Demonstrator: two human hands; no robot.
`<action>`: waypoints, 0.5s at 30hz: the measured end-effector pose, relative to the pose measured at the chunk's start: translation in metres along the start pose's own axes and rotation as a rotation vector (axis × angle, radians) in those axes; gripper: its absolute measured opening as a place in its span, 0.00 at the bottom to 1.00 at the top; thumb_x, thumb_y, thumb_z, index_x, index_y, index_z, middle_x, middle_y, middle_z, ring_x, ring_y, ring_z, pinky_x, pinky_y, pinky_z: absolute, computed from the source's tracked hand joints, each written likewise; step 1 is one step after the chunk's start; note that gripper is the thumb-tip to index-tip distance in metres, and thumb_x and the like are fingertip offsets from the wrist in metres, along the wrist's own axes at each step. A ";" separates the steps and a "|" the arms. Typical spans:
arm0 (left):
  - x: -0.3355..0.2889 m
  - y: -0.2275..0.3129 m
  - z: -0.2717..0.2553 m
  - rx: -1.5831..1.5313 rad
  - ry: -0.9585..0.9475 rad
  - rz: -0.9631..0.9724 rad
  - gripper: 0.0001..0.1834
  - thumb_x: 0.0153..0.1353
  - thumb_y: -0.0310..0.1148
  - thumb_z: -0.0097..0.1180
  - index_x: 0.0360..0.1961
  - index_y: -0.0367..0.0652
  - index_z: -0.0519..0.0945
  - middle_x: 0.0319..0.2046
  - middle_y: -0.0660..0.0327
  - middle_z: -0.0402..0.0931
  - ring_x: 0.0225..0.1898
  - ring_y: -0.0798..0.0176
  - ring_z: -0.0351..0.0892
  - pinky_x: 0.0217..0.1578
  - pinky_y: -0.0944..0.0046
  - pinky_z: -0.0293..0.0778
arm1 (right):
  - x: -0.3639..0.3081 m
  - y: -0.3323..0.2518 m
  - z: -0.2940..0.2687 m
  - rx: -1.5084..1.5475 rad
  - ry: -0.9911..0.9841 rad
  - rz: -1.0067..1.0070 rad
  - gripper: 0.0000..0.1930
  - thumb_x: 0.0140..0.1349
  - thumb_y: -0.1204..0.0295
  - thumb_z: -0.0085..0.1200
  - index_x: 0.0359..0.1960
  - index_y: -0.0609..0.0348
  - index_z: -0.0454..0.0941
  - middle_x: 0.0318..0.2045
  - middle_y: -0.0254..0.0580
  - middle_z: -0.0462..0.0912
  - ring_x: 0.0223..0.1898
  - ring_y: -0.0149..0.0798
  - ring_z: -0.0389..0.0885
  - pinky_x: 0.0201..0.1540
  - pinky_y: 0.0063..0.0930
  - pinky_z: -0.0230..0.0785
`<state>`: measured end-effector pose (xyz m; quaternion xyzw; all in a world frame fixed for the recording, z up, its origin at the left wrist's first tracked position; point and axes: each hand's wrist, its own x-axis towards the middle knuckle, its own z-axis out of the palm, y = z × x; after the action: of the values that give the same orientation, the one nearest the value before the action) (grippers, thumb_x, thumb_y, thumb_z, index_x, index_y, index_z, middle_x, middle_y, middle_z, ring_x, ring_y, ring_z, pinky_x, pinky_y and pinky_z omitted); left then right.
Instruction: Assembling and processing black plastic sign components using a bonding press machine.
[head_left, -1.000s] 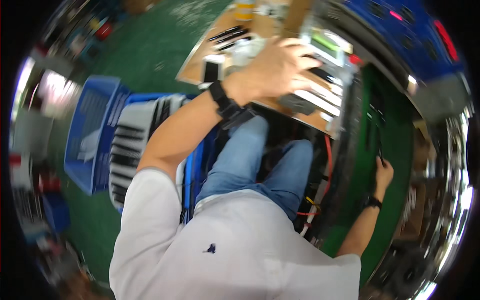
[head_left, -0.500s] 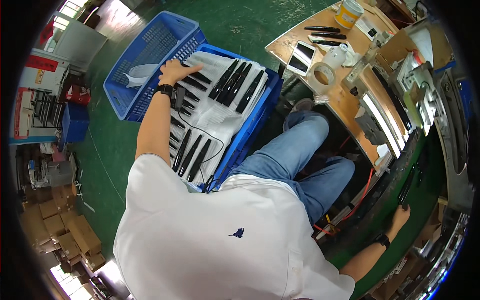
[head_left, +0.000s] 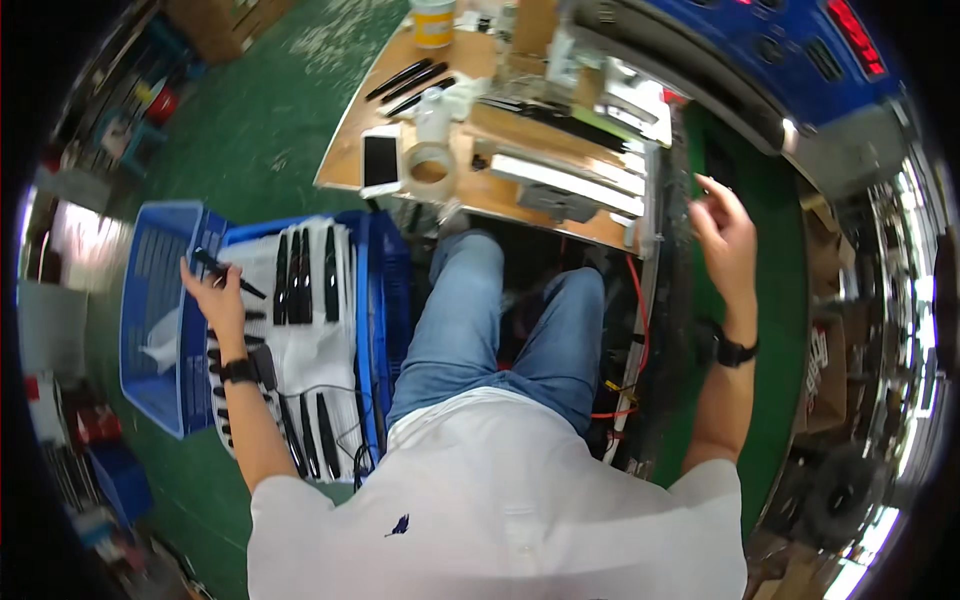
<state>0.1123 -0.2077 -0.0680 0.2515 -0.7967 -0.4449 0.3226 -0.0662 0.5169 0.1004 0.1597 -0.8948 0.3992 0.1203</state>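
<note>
My left hand (head_left: 217, 302) is over the left part of a blue crate, with its fingers closed round a slim, glossy black strip-like piece (head_left: 208, 262). One end of that piece sticks out past the fingers; I cannot tell whether it touches the packing below. Under the hand, white foam sheeting (head_left: 300, 350) carries rows of similar black pieces (head_left: 331, 275). On the other side, my right hand (head_left: 727, 240) hangs above a green conveyor belt (head_left: 765, 420). Its fingers are apart and somewhat bent, and nothing shows in them.
A perforated blue crate (head_left: 160, 225) leans beside the packed one. Ahead, a wooden workbench (head_left: 345, 150) holds a phone (head_left: 380, 160), a tape roll (head_left: 430, 170), a white bottle (head_left: 433, 118), a tub (head_left: 433, 22) and a lit bar fixture (head_left: 565, 183). A black cable (head_left: 325, 388) crosses the foam.
My view has swung to the right. My left hand now holds a black piece. My right hand has moved forward along the belt, away from the black pieces it was touching.
</note>
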 end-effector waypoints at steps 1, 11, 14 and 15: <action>0.002 0.009 0.008 -0.045 0.022 0.037 0.45 0.63 0.24 0.72 0.77 0.38 0.59 0.53 0.55 0.82 0.50 0.61 0.83 0.55 0.60 0.79 | 0.010 -0.018 0.011 0.001 -0.028 -0.013 0.18 0.74 0.72 0.62 0.63 0.61 0.81 0.36 0.27 0.79 0.35 0.22 0.74 0.38 0.18 0.68; -0.010 0.245 0.133 0.006 -0.453 0.588 0.27 0.64 0.25 0.68 0.65 0.36 0.79 0.55 0.55 0.79 0.51 0.59 0.85 0.53 0.63 0.80 | 0.084 -0.067 0.074 -0.323 -0.031 -0.368 0.19 0.68 0.67 0.69 0.56 0.62 0.84 0.35 0.41 0.83 0.35 0.32 0.78 0.40 0.25 0.72; -0.027 0.302 0.192 -0.169 -0.550 0.616 0.24 0.63 0.24 0.68 0.62 0.40 0.83 0.49 0.55 0.85 0.48 0.57 0.87 0.53 0.61 0.80 | 0.061 -0.057 0.037 -0.233 -0.006 -0.232 0.18 0.67 0.67 0.69 0.54 0.63 0.86 0.35 0.42 0.84 0.35 0.33 0.80 0.42 0.25 0.72; -0.031 0.315 0.211 -0.206 -0.560 0.690 0.24 0.63 0.27 0.68 0.60 0.40 0.83 0.47 0.55 0.87 0.48 0.56 0.88 0.52 0.59 0.80 | 0.049 -0.048 0.022 -0.163 -0.003 -0.203 0.17 0.67 0.67 0.69 0.53 0.63 0.86 0.35 0.42 0.84 0.36 0.33 0.80 0.43 0.26 0.73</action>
<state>-0.0582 0.0794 0.1144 -0.1921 -0.8421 -0.4391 0.2472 -0.0945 0.4606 0.1353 0.2395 -0.9037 0.3107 0.1714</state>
